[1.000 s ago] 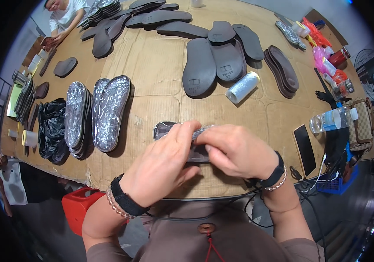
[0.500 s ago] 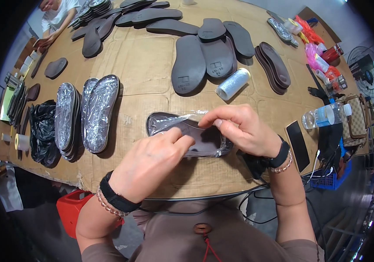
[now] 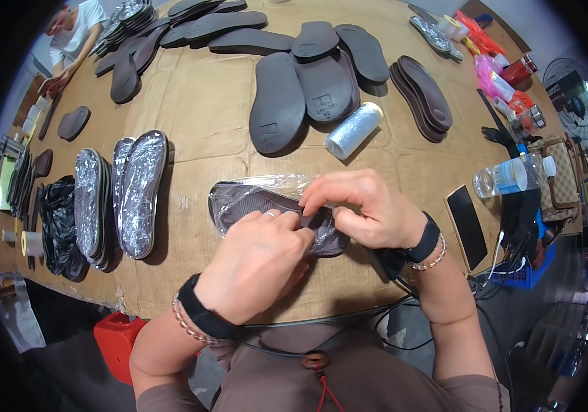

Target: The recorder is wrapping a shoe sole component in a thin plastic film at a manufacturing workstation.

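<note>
A dark brown shoe sole (image 3: 239,207) lies crosswise on the cardboard-covered table in front of me, with clear plastic film (image 3: 266,184) drawn over it. My left hand (image 3: 259,257) bends over the sole's near side, fingers curled in on the film; their tips are partly hidden. On the sole's right end, my right hand (image 3: 366,209) is closed, its index finger and thumb bent down at the film. Beyond the right hand lies a roll of clear film (image 3: 354,132).
Film-wrapped soles (image 3: 141,196) are stacked on the left beside a black plastic bag (image 3: 60,220). Bare soles (image 3: 277,103) spread across the far side. A phone (image 3: 467,226) and a water bottle (image 3: 507,178) lie right. Another person (image 3: 74,41) sits far left.
My left hand has shifted over the sole toward my right hand, and the film now stretches across more of the far edge. The whole view has shifted slightly.
</note>
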`<move>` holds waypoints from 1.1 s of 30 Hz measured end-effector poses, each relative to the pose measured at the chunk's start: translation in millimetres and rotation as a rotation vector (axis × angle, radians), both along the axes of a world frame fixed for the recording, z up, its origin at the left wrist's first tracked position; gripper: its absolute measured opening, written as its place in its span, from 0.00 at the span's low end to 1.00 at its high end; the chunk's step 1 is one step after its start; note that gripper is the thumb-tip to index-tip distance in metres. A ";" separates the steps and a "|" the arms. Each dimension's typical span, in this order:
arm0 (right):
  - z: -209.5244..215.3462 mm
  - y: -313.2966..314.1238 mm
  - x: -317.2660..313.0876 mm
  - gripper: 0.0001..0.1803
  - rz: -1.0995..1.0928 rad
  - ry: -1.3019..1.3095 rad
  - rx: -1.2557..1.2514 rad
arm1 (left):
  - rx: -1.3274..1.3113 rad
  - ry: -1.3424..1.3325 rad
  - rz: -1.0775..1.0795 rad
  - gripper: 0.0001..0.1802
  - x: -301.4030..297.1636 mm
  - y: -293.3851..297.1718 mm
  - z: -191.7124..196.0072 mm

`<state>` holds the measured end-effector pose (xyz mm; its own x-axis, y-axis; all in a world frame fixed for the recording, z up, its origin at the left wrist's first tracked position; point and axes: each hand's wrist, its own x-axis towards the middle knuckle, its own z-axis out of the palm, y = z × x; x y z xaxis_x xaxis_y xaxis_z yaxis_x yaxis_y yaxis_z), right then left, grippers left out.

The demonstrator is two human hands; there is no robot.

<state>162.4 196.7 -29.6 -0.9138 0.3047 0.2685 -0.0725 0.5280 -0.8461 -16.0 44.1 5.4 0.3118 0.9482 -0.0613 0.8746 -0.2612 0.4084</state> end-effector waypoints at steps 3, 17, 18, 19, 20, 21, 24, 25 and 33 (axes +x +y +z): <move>-1.0 0.3 0.8 0.15 0.004 0.042 0.043 | 0.002 -0.102 -0.008 0.11 -11.0 0.7 -6.7; 7.3 -12.0 -5.3 0.05 -0.048 -0.069 0.271 | 0.043 -0.350 -0.018 0.09 -31.0 2.2 -23.4; 8.3 -12.7 -5.1 0.06 -0.052 -0.073 0.266 | 0.044 -0.351 -0.017 0.09 -30.7 2.5 -22.4; 8.3 -13.6 -5.0 0.06 -0.051 -0.073 0.267 | 0.028 -0.354 -0.006 0.08 -30.5 3.2 -20.8; 6.5 -14.3 -5.0 0.07 -0.082 -0.046 0.231 | 0.012 -0.356 0.005 0.08 -30.6 3.6 -20.2; 5.6 -14.7 -4.9 0.08 -0.114 -0.020 0.196 | 0.013 -0.355 0.005 0.08 -30.8 3.8 -20.3; 5.3 -10.5 -3.8 0.08 -0.169 0.090 0.283 | -0.025 -0.350 0.031 0.08 -31.0 2.1 -22.9; 4.7 -9.6 -3.4 0.08 -0.166 0.094 0.283 | 0.000 -0.363 0.057 0.09 -30.8 0.6 -24.1; 18.8 -5.5 4.2 0.05 -0.232 0.121 0.472 | -0.020 -0.400 0.063 0.11 -34.9 3.0 -18.8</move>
<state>166.5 191.2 -10.8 -0.7909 0.3160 0.5241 0.0093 0.8625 -0.5060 -50.9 47.0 -13.5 0.2559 0.9661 0.0344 0.6599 -0.2006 0.7241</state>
